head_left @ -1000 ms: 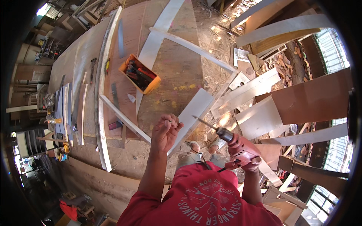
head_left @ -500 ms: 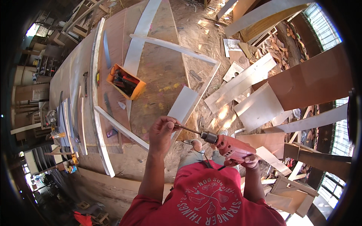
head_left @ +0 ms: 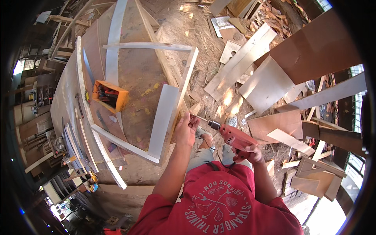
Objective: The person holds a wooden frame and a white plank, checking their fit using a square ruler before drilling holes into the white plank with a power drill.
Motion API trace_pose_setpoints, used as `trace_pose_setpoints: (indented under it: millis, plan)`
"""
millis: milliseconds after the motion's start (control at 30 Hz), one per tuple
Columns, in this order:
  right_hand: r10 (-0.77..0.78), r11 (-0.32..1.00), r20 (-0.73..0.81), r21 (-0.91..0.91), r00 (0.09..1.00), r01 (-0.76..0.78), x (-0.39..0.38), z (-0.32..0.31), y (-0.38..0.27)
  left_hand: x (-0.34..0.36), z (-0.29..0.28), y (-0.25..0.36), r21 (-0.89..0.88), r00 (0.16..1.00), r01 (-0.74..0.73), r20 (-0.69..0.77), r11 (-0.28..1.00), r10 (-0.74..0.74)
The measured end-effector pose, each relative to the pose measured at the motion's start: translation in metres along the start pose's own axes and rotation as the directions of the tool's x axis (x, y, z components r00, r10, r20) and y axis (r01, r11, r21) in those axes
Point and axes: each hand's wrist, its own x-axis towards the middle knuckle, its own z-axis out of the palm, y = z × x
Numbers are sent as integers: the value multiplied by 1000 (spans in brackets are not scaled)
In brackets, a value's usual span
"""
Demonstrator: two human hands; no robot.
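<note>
My right hand is wrapped around the handle of a red corded power drill with a black chuck. A long thin bit sticks out of the chuck toward the left. At the bit's far end my left hand has its fingers closed, partly hiding the tip. Both hands hold the tool in front of my body, just off the right edge of the worktable. A dark cord hangs below the drill. Close to my left hand lies a white flat board.
An orange open box of tools sits on the table inside a pale wooden frame. A long pale strip runs along the table's left. Loose boards and a brown panel lie to the right over a littered floor.
My view has swung to the right, so the table appears farther left. Both hands and the drill have shifted right relative to the table, away from the frame's edge. The grip on the drill is unchanged.
</note>
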Motion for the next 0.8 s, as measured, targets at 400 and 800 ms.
trace_pose_setpoints:
  millis: [400, 800]
  plan:
    - [-132, 987, 37, 94, 991, 128, 40, 7, 16, 36, 10, 2, 63, 986, -21, -166, 998, 31]
    - [-53, 997, 84, 54, 995, 49, 39, 17, -4, 26, 7, 11, 95, 990, -9, -141, 995, 22]
